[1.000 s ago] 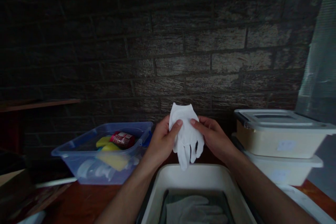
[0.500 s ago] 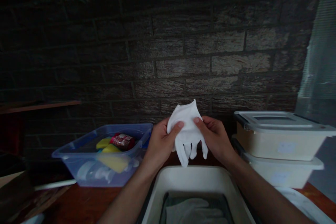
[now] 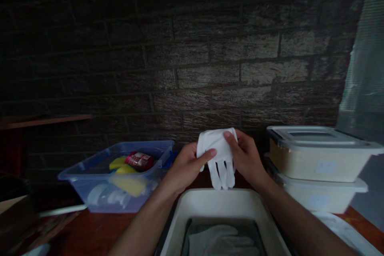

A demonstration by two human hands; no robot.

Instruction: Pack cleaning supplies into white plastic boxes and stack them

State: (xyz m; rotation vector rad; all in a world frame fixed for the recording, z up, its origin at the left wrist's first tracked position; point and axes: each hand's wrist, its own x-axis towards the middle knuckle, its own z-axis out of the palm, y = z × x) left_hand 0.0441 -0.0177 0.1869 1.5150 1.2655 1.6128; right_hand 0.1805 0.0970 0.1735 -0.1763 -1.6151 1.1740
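Note:
Between my two hands hangs a white fabric glove [image 3: 216, 144], its fingers pointing down just above the far rim of an open cream bin [image 3: 223, 196]. My left hand [image 3: 192, 164] grips the glove's left side, thumb lying across the front. On the right edge, my right hand [image 3: 244, 154] pinches the cloth near the top with its thumb in front. The fingers behind the cloth are partly hidden. Down in the bin, more pale gloves [image 3: 222, 240] lie on a dark grey-green lining.
At left stands a clear bluish tub [image 3: 111, 192] holding yellow items, a red packet [image 3: 139, 161] and white objects. Two lidded cream boxes [image 3: 321, 164] are stacked at right, with a white lid [image 3: 339, 228] lying before them. A dark brick wall [image 3: 192, 56] rises behind.
The glove's top edge has folded down, and it hangs flatter with its fingers closer together. My left hand has shifted slightly right and down; the right thumb sits a little higher on the cloth.

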